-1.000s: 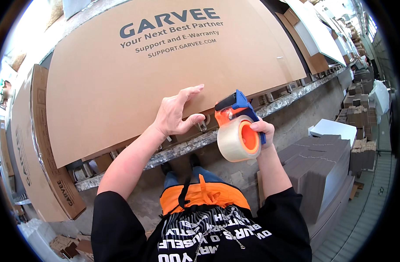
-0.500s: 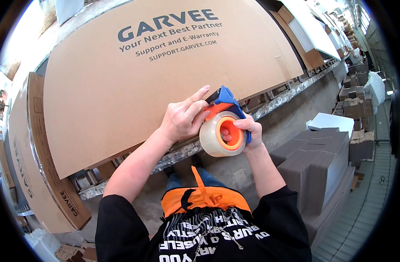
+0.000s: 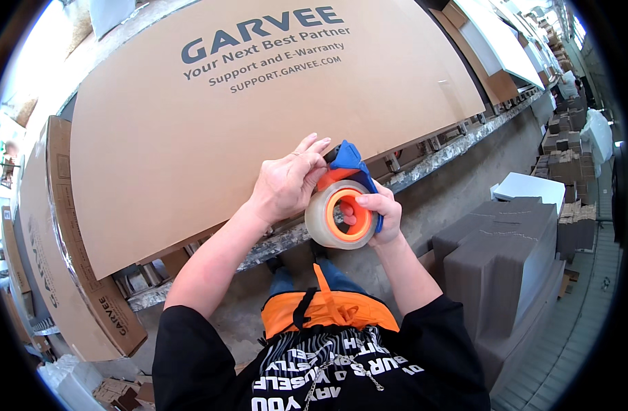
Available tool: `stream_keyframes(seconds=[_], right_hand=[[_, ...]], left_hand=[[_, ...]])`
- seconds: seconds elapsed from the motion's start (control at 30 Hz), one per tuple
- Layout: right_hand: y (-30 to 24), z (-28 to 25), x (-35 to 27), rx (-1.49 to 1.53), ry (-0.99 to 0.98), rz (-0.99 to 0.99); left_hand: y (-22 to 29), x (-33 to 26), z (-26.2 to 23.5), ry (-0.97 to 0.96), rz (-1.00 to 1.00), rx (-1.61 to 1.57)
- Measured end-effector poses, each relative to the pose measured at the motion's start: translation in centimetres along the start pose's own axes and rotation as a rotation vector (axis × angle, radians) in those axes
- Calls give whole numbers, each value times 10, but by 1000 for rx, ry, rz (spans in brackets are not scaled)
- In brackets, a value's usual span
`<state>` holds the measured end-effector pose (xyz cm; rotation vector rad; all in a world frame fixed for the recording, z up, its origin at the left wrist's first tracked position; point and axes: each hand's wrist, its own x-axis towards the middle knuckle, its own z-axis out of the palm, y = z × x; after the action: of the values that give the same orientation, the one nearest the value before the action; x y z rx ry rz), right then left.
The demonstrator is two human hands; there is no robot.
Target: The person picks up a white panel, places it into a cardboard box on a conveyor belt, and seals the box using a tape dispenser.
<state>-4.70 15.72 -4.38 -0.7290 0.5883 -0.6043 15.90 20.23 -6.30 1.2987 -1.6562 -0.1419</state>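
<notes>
Right hand (image 3: 386, 216) is gripping the tape dispenser (image 3: 342, 186) near the carton (image 3: 259, 137), long axis running roughly front-to-back, blue end pointing away from them. Left hand (image 3: 284, 185) is touching it, can't tell if pinching.

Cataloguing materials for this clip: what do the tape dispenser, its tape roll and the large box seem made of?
Tape dispenser: probably hard plastic, judging by its smooth, solid blue and orange parts; the dark part's material is unclear.
Tape roll: likely clear plastic film, with a glossy, translucent wound surface.
Large box: apparently cardboard, matte brown with dark print on its flat face.
</notes>
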Motion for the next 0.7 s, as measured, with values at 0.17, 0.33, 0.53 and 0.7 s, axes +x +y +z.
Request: stream_keyframes(seconds=[0.17, 0.33, 0.53, 0.7], right_hand=[[0, -3, 0, 34, -16, -17], [-3, -11, 1, 15, -37, 15], [-10, -12, 3, -7, -82, 34], [-4, -7, 3, -87, -43, -60]], left_hand=[[-14, -3, 2, -2, 96, -15], [-1, 4, -3, -30, 91, 1], [-13, 6, -4, -223, -102, -223], [-4, 11, -10, -268, -177, -270]])
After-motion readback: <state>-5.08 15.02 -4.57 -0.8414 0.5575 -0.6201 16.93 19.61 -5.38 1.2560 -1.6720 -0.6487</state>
